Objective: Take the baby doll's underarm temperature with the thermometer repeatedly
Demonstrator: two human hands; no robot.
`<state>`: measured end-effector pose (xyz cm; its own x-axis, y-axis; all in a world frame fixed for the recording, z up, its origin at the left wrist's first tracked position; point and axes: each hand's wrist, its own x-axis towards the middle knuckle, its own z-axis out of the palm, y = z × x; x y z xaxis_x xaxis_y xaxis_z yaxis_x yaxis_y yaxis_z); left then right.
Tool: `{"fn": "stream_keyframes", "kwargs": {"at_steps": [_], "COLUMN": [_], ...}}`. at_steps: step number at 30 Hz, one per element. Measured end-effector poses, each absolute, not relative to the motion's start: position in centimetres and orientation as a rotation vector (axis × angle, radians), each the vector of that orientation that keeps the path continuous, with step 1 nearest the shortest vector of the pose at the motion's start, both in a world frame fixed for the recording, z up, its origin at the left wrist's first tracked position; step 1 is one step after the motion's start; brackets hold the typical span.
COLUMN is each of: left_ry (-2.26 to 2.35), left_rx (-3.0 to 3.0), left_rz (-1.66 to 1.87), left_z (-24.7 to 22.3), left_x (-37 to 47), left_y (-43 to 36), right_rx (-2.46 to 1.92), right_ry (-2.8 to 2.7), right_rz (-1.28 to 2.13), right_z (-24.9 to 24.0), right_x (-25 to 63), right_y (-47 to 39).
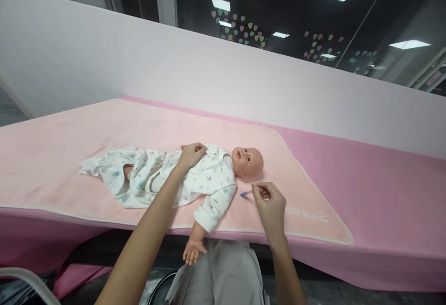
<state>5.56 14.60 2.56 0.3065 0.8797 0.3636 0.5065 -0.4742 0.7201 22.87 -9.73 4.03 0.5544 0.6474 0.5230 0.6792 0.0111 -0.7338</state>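
Note:
A bald baby doll (247, 162) lies on its back, head to the right, dressed in white printed clothes (214, 175). Its near arm hangs over the table's edge. My left hand (193, 155) rests on the doll's chest, fingers bent together against the clothing; the fingertips are partly hidden. Beside the doll's head, my right hand (271, 200) pinches a thin stick with a blue tip (244, 194). The tip points left, toward the doll's shoulder, apart from it. Most of the stick is hidden by my fingers, so its exact kind is unclear.
Under the doll is a peach mat (303, 221) with white edging and lettering, spread over a pink table cover (393, 212). A white partition (223, 82) rises behind, with dark glass above it. My grey-trousered legs (232, 272) are below the front edge.

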Motion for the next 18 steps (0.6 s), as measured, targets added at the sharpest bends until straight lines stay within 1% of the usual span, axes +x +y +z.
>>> {"fn": "stream_keyframes", "kwargs": {"at_steps": [3, 6, 8, 10, 12, 13, 14, 15, 16, 18], "left_ry": [1.213, 1.202, 1.190, 1.175, 1.163, 1.156, 1.149, 1.144, 1.141, 1.128], "left_rx": [2.104, 2.100, 2.091, 2.084, 2.079, 2.077, 2.075, 2.073, 2.071, 2.066], "left_rz": [1.034, 1.029, 1.025, 1.019, 1.016, 1.018, 1.021, 1.025, 1.030, 1.038], "left_z": [2.5, 2.2, 2.1, 2.1, 2.1, 2.2, 2.2, 2.3, 2.3, 2.4], "left_x": [5.7, 5.7, 5.7, 5.7, 5.6, 5.6, 5.6, 5.5, 5.5, 5.4], "left_y": [14.8, 15.0, 15.1, 15.2, 15.1, 15.0, 14.9, 14.9, 14.8, 14.6], "right_rx": [-1.758, -1.920, -1.949, -1.845, -1.624, -1.495, -1.365, -1.273, -1.250, -1.338], "right_ry": [-1.262, -1.366, -1.429, -1.524, -1.624, -1.624, -1.594, -1.525, -1.473, -1.423], "right_rz": [0.100, 0.119, 0.230, 0.475, 0.711, 0.729, 0.661, 0.479, 0.272, -0.180], "right_z": [3.1, 1.5, 1.6, 3.5, 7.0, 9.0, 10.9, 12.6, 13.9, 15.1], "right_x": [22.7, 22.6, 23.1, 24.5, 26.3, 27.2, 28.0, 28.4, 28.5, 27.8], "right_y": [-8.0, -7.1, -7.1, -7.3, -7.5, -7.6, -7.5, -7.4, -7.1, -6.0]}}
